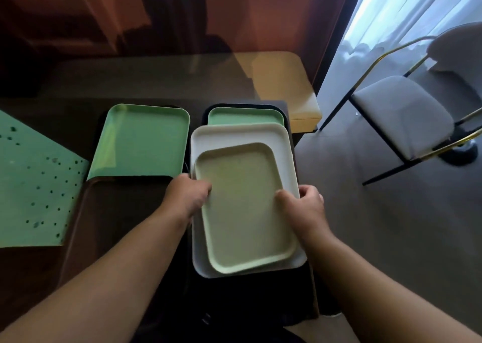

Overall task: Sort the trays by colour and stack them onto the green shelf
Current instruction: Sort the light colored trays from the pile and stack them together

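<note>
A small pale green tray (242,207) lies on top of a larger white tray (284,144) in the middle. My left hand (187,196) grips the pale tray's left rim and my right hand (302,207) grips its right rim. Behind them a green tray (245,117) rests inside a black tray (286,113). To the left lies a bigger green tray (140,141), and in front of it a dark brown tray (117,212). The green shelf (34,183), a perforated panel, shows at the left edge.
The trays lie on a dark table (156,81) with a yellowish corner (287,81) at the back right. A grey padded chair (401,113) with a gold and black frame stands on the floor to the right, beside a bright curtain (407,11).
</note>
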Action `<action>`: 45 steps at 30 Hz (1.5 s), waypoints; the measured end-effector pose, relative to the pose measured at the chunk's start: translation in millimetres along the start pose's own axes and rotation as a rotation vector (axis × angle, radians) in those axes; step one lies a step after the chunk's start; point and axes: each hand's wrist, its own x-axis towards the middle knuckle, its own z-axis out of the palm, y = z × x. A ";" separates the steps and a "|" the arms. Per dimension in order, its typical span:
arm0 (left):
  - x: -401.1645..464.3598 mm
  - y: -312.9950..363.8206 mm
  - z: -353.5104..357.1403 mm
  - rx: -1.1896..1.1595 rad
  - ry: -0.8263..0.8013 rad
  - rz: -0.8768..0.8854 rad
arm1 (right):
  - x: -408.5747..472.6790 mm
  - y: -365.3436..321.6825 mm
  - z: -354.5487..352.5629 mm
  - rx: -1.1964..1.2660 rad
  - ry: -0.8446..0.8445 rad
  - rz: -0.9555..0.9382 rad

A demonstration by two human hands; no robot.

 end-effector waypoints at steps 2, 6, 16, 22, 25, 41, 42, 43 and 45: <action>8.9 20.6 0.2 -0.050 0.015 0.013 | 18.0 -20.2 2.3 -0.003 -0.004 -0.006; 36.1 48.6 5.7 -0.088 0.021 0.002 | 48.8 -50.5 10.9 0.009 -0.034 0.028; 91.4 63.5 29.1 0.015 -0.008 -0.046 | 85.7 -57.1 32.6 0.009 -0.009 0.092; 81.9 67.0 35.1 0.188 0.014 -0.113 | 99.6 -57.4 36.2 -0.126 -0.023 0.094; 77.6 65.6 41.3 0.235 -0.003 -0.117 | 101.6 -59.1 37.2 -0.123 -0.061 0.100; 64.7 63.6 3.4 -0.216 -0.050 0.041 | 53.6 -66.3 8.8 0.241 -0.087 -0.033; 54.9 67.2 -3.6 -0.226 -0.065 0.051 | 44.6 -65.9 6.1 0.266 -0.106 -0.039; 46.0 68.8 -10.1 -0.230 -0.085 0.059 | 35.4 -65.0 3.5 0.295 -0.135 -0.040; 32.9 67.5 -22.5 -0.229 -0.139 0.043 | 22.3 -61.2 0.2 0.333 -0.192 -0.033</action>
